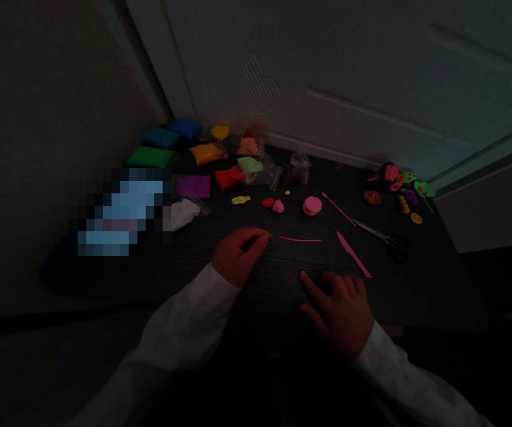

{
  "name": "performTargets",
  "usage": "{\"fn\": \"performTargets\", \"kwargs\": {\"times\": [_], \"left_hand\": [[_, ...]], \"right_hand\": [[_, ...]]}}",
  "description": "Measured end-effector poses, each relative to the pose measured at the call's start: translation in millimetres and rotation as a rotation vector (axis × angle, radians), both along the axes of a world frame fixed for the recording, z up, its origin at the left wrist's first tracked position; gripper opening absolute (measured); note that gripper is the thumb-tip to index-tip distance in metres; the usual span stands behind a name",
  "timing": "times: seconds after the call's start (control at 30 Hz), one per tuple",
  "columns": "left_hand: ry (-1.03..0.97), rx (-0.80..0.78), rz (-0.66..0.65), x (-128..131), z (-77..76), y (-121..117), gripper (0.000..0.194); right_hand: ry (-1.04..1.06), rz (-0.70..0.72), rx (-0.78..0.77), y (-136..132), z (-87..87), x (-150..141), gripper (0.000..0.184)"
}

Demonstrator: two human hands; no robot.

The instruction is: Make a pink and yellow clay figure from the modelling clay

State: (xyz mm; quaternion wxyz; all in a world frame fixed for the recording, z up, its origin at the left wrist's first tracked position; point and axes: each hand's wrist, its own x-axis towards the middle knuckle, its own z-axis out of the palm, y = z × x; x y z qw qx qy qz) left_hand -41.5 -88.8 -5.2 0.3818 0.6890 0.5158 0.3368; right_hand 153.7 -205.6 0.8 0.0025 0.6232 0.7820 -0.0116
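Observation:
My left hand (242,252) is closed in a pinch above the dark table; whatever lies between its fingertips is too small to make out. Just right of those fingertips a thin pink clay strand (301,240) lies flat. My right hand (339,308) rests lower on the table, index finger stretched out to the surface, thumb apart, other fingers partly bent. Beyond that hand is a pink plastic clay knife (353,254). Behind the strand sit a round pink-topped clay piece (312,205), a pink clay lump (278,206), a red bit (267,203) and a yellow-green piece (240,200).
A thin pink tool (338,209) touches or nearly touches scissors (378,232) at right. Small clay figures (391,173) cluster at the back right. Several bags of coloured clay, including a purple one (193,186), lie back left near a blurred bright screen (124,207). A white panel (327,71) stands behind.

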Motion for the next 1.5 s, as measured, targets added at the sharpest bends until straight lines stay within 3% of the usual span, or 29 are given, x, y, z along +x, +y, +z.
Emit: {"fn": "performTargets", "kwargs": {"times": [0.17, 0.43, 0.67, 0.9, 1.13, 1.37, 1.5], "left_hand": [[0.003, 0.011, -0.002, -0.7, 1.7, -0.8, 0.024], [0.012, 0.015, 0.010, -1.1, 0.1, -1.1, 0.025], [0.008, 0.014, -0.007, -0.6, 0.0, -1.5, 0.024], [0.015, 0.014, 0.007, -0.5, -2.2, -1.6, 0.024], [0.009, 0.003, 0.009, 0.2, -0.1, -1.8, 0.024], [0.024, 0.001, -0.001, 0.0, 1.4, -2.0, 0.024], [0.025, 0.005, 0.000, -0.6, 0.6, -1.6, 0.025]], "right_hand": [[0.003, -0.004, 0.000, -9.3, 1.3, 1.9, 0.048], [0.006, -0.037, 0.011, 5.8, 1.6, -5.2, 0.050], [-0.008, -0.031, -0.003, -10.7, 1.8, 0.6, 0.050], [-0.001, -0.059, 0.026, 2.6, 0.0, -7.2, 0.051], [0.001, -0.053, -0.008, -13.7, 1.1, -2.0, 0.050], [0.005, -0.093, -0.005, 6.1, 0.1, -13.3, 0.053], [0.007, -0.087, -0.016, 2.5, -0.3, -12.6, 0.055]]}}
